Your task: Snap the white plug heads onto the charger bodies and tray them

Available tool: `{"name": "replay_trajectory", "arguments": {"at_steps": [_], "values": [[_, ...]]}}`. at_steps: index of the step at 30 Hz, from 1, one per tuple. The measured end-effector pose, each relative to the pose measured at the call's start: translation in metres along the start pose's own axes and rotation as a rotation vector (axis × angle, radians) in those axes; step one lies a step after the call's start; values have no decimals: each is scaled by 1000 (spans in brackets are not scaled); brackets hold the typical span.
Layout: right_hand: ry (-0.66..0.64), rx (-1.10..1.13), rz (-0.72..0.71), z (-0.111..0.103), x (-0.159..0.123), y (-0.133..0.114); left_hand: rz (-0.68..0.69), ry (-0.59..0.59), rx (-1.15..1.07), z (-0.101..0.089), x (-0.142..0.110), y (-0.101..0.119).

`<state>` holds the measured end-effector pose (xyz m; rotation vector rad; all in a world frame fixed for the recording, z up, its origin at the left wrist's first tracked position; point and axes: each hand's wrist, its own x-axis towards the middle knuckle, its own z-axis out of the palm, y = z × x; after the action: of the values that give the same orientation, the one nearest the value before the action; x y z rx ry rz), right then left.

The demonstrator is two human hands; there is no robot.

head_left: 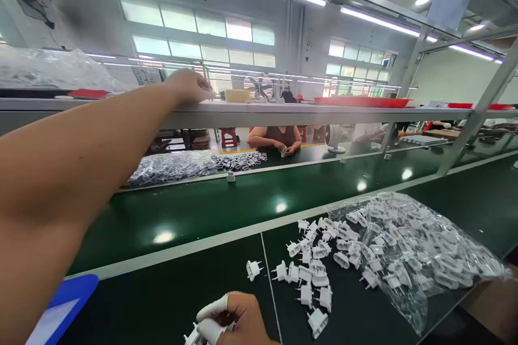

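Note:
My left arm stretches up to the shelf [283, 109], where my left hand [189, 87] rests at its edge with the fingers curled down. What those fingers hold, if anything, is hidden. Low in the view, my right hand [238, 319], with white covers on thumb and finger, grips a white plug adapter [193, 336] close to the dark worktop [154, 307]. One loose adapter [253, 270] with two pins lies above that hand. To its right spreads a pile of adapters [318, 275], reaching into a clear plastic bag [421, 237] full of more.
A green conveyor belt [226, 202] runs across behind the worktop. At left is a blue-edged tray [73, 302]. The shelf bears a yellow block [237, 96] and a red tray [364, 101]. Across the belt, a person [279, 137] handles a small white part beside a fan [334, 137].

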<state>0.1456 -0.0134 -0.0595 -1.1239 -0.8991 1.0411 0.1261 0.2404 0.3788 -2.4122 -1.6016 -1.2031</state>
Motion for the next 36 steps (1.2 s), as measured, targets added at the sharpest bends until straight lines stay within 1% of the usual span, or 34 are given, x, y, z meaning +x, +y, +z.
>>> {"name": "replay_trajectory", "arguments": {"at_steps": [2,3,4,5,6,7,8,9,10,11,12,13,15,17,20,22,24,26,29,33,36], "values": [[7,16,-12,1,3,0,-8,140,-74,-2,-24,3],[-6,18,-18,0,4,-2,13,222,-162,-1,-42,1],[-28,14,-22,-1,5,-6,47,289,-296,3,-64,-4],[-54,6,-25,-4,6,-10,95,326,-473,9,-90,-11],[-73,-3,-28,-7,7,-15,146,297,-679,17,-120,-22],[-83,-7,-36,-11,7,-20,148,190,-887,26,-153,-34],[-73,-4,-47,-14,7,-24,55,99,-1062,37,-187,-47],[-61,2,-57,-18,7,-29,-118,-59,-1161,48,-222,-61],[-44,7,-57,-21,7,-32,-302,-232,-1203,58,-256,-74],[-22,10,-43,-24,7,-34,-461,-306,-1250,67,-288,-87],[-10,10,-19,-26,6,-36,-587,-369,-1273,75,-317,-99],[-6,6,8,-27,6,-37,-685,-406,-1280,81,-343,-109],[-25,-24,26,-29,4,-35,-796,-429,-1278,88,-384,-128],[-80,-89,-12,-30,1,-30,-861,-446,-1276,90,-413,-144],[-200,-195,-85,-29,-3,-23,-920,-481,-1299,90,-441,-159],[-282,-242,-136,-28,-6,-21,-916,-500,-1289,89,-452,-165],[-334,-284,-193,-28,-7,-23,-887,-533,-1261,89,-458,-169],[-336,-328,-224,-28,-7,-26,-860,-584,-1242,88,-459,-173],[-295,-337,-182,-28,-8,-31,-858,-639,-1249,86,-459,-176],[-279,-288,-114,-27,-10,-31,-880,-635,-1244,87,-462,-178],[-283,-277,-134,-27,-12,-30,-873,-630,-1236,87,-464,-177]]}}
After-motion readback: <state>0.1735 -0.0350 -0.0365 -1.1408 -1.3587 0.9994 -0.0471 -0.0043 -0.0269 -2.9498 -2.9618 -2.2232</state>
